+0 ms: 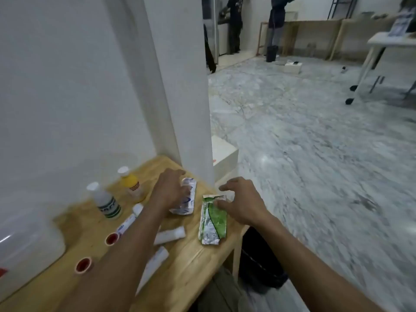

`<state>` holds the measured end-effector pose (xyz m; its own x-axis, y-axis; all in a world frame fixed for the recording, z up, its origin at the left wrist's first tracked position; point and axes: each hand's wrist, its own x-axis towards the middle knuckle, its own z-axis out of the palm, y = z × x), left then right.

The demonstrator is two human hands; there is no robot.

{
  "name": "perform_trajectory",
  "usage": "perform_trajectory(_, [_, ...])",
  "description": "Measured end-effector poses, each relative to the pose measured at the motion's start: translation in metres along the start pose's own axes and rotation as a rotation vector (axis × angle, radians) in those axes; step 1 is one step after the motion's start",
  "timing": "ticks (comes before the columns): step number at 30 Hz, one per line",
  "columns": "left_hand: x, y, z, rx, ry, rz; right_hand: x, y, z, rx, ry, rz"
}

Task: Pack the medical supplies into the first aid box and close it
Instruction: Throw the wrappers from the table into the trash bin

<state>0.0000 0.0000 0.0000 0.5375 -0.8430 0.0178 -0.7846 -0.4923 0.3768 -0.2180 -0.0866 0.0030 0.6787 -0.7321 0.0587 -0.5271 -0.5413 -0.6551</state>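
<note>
Still gathering: left hand (171, 190) grips blue-white packet (188, 199); right hand (242, 202), fingers spread, touches green packet (212, 220) beside it (box (27, 242) far left). Next: lift both, carry boxward.

My wooden table (193, 264) fills the lower left of the frame, pushed against a white wall (67, 86) and a white pillar (186, 86). Just right of the pillar's foot, a white box (225, 158) sits on the marbled grey floor (315, 165). Below the table's right edge, at lower centre, I see something black (261, 264), too dark to make out. At the top centre, two people (235, 21) in dark clothes stand with their backs to me. Low wooden panels (315, 37) line the far wall, and a white table (387, 41) stands at the upper right.
</note>
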Motion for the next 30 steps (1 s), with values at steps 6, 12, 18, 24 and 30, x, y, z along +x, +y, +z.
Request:
perform_trajectory(6, [0.027,-0.007,0.007,0.177,-0.173,-0.087,0.012,0.012,0.007,-0.044,-0.058,0.023])
perform_trajectory(12, [0.033,-0.01,0.006,0.198,-0.255,-0.092,0.017,0.012,0.01,-0.029,-0.07,0.024])
perform_trajectory(18, [0.028,0.001,-0.002,0.024,-0.156,-0.159,0.023,0.007,0.01,0.021,-0.069,0.053])
perform_trajectory(24, [0.015,0.007,-0.004,-0.042,-0.01,-0.153,0.023,0.005,0.011,0.006,-0.019,0.037])
perform_trajectory(30, [0.005,0.006,-0.003,-0.161,0.151,-0.139,0.019,0.012,0.002,-0.001,0.081,0.013])
